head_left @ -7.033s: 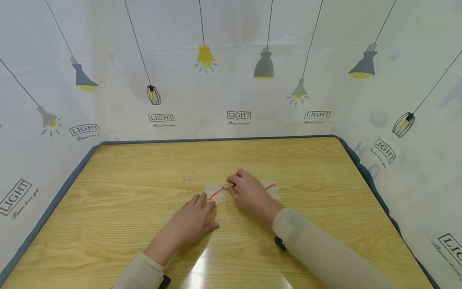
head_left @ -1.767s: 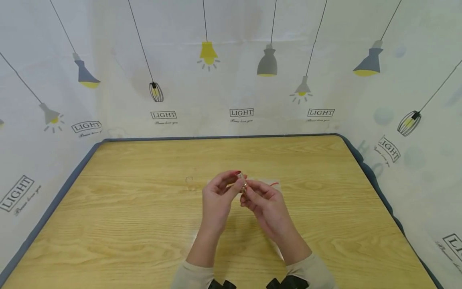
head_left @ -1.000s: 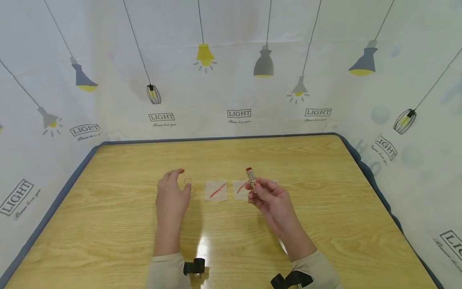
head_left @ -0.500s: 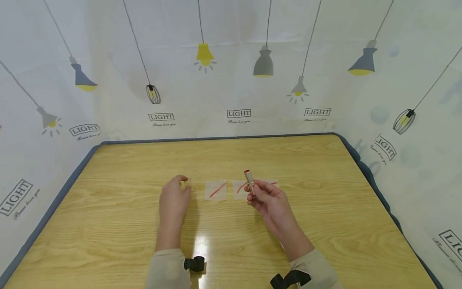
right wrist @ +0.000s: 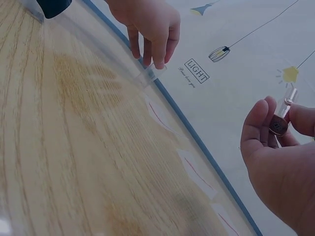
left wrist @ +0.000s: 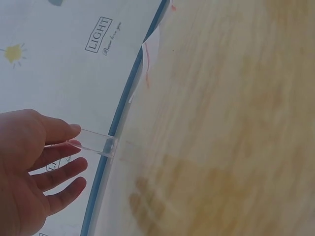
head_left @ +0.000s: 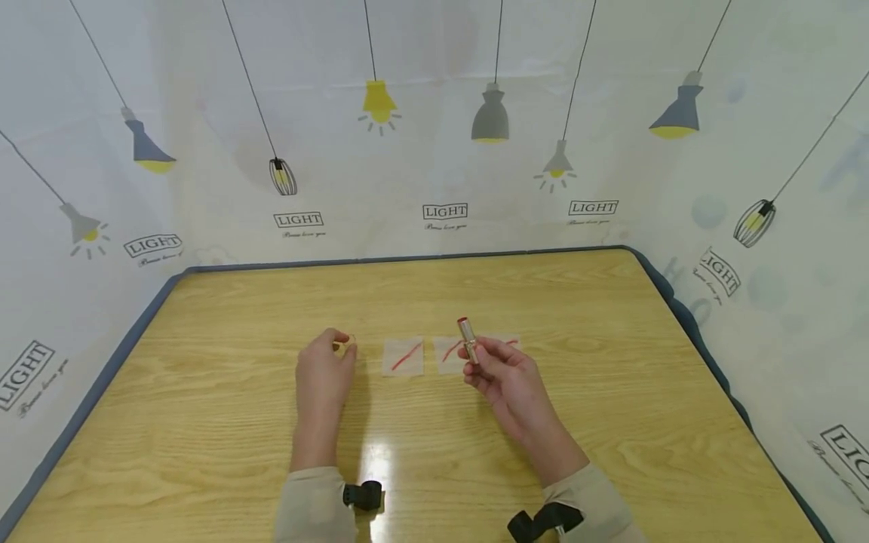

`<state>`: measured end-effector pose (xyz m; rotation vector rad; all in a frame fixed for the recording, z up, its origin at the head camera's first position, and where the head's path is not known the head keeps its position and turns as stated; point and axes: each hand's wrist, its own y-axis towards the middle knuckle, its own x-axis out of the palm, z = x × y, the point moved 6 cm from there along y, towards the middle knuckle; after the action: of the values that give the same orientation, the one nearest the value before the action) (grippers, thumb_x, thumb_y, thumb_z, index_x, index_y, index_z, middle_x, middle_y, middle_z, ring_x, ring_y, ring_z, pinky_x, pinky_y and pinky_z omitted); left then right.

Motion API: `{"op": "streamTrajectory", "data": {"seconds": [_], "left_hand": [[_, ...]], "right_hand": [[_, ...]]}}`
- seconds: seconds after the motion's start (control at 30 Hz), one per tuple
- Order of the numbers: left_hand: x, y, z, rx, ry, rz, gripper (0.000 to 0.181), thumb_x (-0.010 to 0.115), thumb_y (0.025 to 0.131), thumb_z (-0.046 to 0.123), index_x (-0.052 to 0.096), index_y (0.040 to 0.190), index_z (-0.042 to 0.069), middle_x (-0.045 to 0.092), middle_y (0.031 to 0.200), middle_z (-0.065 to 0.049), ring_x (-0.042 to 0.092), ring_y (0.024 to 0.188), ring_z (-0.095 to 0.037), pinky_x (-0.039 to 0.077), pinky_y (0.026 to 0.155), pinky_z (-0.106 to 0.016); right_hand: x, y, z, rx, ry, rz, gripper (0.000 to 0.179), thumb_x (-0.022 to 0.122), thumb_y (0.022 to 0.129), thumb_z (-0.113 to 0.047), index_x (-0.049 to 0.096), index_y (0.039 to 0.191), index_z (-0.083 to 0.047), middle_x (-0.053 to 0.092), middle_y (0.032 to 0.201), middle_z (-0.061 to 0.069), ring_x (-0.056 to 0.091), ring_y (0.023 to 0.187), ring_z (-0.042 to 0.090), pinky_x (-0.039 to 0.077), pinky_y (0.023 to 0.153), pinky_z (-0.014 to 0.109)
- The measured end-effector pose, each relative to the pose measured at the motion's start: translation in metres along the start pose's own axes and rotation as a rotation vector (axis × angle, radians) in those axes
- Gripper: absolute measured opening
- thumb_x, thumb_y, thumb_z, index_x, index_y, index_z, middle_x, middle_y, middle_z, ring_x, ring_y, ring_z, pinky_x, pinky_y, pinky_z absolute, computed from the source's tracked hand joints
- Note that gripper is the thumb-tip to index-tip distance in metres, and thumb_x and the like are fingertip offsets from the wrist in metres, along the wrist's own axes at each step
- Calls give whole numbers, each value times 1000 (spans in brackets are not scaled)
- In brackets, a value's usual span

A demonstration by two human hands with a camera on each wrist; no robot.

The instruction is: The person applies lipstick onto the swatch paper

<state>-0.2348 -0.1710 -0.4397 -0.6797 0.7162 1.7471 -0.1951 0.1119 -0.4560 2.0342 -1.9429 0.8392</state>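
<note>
My left hand (head_left: 322, 385) pinches the upper end of a clear plastic cap (left wrist: 93, 140) between thumb and forefinger. The cap stands upright on the table, its lower end at the wood in the left wrist view; the other fingers spread loosely beside it. My right hand (head_left: 519, 392) holds a lipstick (head_left: 468, 339) by its base between thumb and fingers, above the table. Its tube is silvery and tilted, red end up. Behind and left of it lie paper squares, each with a red stroke: a left one (head_left: 413, 368), a middle one (head_left: 444, 366) and a partly hidden right one.
The wood-grain table (head_left: 224, 422) has a blue edge strip (head_left: 400, 260) along its back and sides. A white wall sheet (head_left: 407, 173) printed with lamps stands close behind it. A black wrist strap (head_left: 363, 495) sits at my left cuff, another at my right.
Both hands were together at the lipstick. They have parted: the right keeps the lipstick, while the left has moved left and taken hold of the clear cap. Earlier, the right hand was over the papers.
</note>
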Motion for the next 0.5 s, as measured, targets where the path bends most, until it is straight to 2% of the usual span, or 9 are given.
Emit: {"op": "streamTrajectory", "data": {"seconds": [0.2, 0.3, 0.37, 0.5], "left_hand": [[-4, -1, 3, -12, -86, 26, 25, 70, 102, 19, 74, 119, 1, 76, 119, -24, 74, 110, -42, 62, 88, -54], [-5, -3, 5, -31, -181, 29, 24, 71, 102, 20, 74, 118, 2, 76, 117, -22, 74, 108, -39, 63, 88, -51], [-5, -3, 6, -49, -254, 28, 24, 71, 102, 20, 74, 119, 3, 77, 115, -20, 74, 108, -36, 64, 87, -45], [-5, -4, 10, -64, -426, 22, 24, 73, 102, 16, 73, 121, 1, 76, 117, -18, 75, 108, -30, 59, 81, -22]], "right_hand": [[0, 0, -2, -3, 2, 6, 20, 53, 112, -9, 72, 117, -9, 78, 98, 0, 67, 84, 12, 61, 80, 24], [0, 0, -3, 2, 10, 14, 21, 53, 112, -9, 73, 114, -11, 78, 97, 0, 67, 83, 12, 61, 80, 24], [-1, 0, -3, 7, 11, 20, 21, 53, 112, -10, 74, 112, -12, 77, 96, 0, 67, 83, 12, 60, 80, 25], [-3, -1, -4, 7, 8, 31, 24, 52, 112, -11, 76, 108, -16, 76, 95, 0, 67, 82, 13, 60, 80, 25]]}}
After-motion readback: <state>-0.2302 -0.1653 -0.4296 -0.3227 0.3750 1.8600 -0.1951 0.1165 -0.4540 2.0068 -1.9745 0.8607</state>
